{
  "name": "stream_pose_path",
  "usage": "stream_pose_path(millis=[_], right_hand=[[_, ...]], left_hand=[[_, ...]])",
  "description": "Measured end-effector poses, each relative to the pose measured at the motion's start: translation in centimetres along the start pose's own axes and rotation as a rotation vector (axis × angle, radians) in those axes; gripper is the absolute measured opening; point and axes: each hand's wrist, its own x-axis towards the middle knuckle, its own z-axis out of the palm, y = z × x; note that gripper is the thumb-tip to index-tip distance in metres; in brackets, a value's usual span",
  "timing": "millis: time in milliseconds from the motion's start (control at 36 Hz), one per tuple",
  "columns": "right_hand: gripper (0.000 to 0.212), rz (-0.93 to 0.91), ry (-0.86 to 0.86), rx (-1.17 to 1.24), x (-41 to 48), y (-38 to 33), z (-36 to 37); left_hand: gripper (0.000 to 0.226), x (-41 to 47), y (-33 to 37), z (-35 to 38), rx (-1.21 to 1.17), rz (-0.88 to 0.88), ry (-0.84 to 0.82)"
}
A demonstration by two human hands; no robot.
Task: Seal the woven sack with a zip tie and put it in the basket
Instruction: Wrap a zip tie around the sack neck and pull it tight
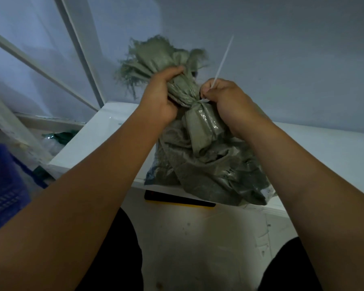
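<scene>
A grey-green woven sack (208,162) stands on the white table (328,148), its body bulging over the near edge. Its neck is gathered, and the frayed top fans out above. My left hand (162,95) grips the bunched neck just above the cinch. A white zip tie (222,61) circles the neck, and its long tail sticks up and to the right. My right hand (223,95) pinches the tie at the neck, right beside the loop. The blue basket (2,185) shows at the left edge, low beside the table.
A window frame (80,55) and pale wall stand behind the table. Green and clear clutter (59,139) lies on the floor left of the table. A black and yellow bar (177,199) sits under the table's front edge. My dark-clad legs are below.
</scene>
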Motion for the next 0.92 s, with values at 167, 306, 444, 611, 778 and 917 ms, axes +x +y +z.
stream_pose_path(millis=[167, 306, 444, 611, 778, 917], right_hand=[[0.034, -0.094, 0.046, -0.262, 0.4, 0.9, 0.4], [0.021, -0.123, 0.025, -0.394, 0.3, 0.9, 0.4], [0.025, -0.114, 0.032, -0.436, 0.6, 0.6, -0.5], [0.022, -0.090, 0.034, -0.511, 0.1, 0.6, -1.9], [0.022, -0.073, 0.001, -0.597, -0.3, 0.9, -2.7], [0.025, -0.063, -0.009, -0.661, -0.2, 1.0, -2.9]], left_hand=[[0.008, 0.3, 1.0, -1.0, -0.130, 0.071, 0.103], [0.008, 0.6, 1.7, -1.5, -0.155, 0.103, 0.116], [0.012, 0.9, 2.6, -2.4, -0.136, 0.145, 0.116], [0.018, 2.7, 4.1, -5.3, -0.158, 0.182, 0.241], [0.022, 3.9, 4.5, -9.7, 0.758, 0.131, 0.751], [0.070, 2.8, 4.7, -8.7, 0.509, 0.351, 0.907]])
